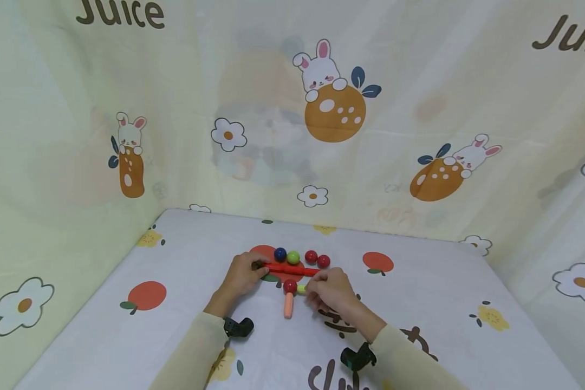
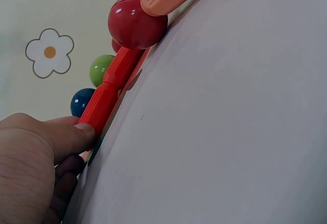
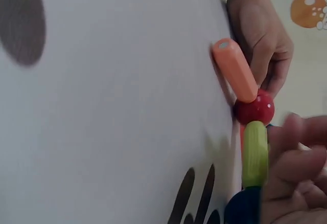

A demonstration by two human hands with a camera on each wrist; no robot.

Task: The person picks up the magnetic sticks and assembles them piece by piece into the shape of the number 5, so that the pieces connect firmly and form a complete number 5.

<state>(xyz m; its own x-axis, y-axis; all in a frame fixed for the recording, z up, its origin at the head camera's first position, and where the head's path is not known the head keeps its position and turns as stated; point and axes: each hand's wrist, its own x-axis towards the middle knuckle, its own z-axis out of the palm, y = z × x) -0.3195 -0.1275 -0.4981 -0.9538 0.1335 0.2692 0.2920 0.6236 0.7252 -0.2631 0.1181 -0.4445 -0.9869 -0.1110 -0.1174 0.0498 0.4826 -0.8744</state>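
Left hand (image 1: 242,275) pinches red stick (image 2: 99,106) end, steadying it I'd guess; right hand (image 1: 333,291) beside green stick (image 3: 255,155), can't tell its grip.

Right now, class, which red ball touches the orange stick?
The front red ball: the orange stick meets it. The other two red balls lie farther back, apart from that stick.

Could slip in easily between the sleeves (image 1: 195,352) over the surface (image 1: 273,352), but farther back would bump the orange stick (image 1: 288,306), red sticks (image 1: 292,269), then ball row (image 1: 293,257).
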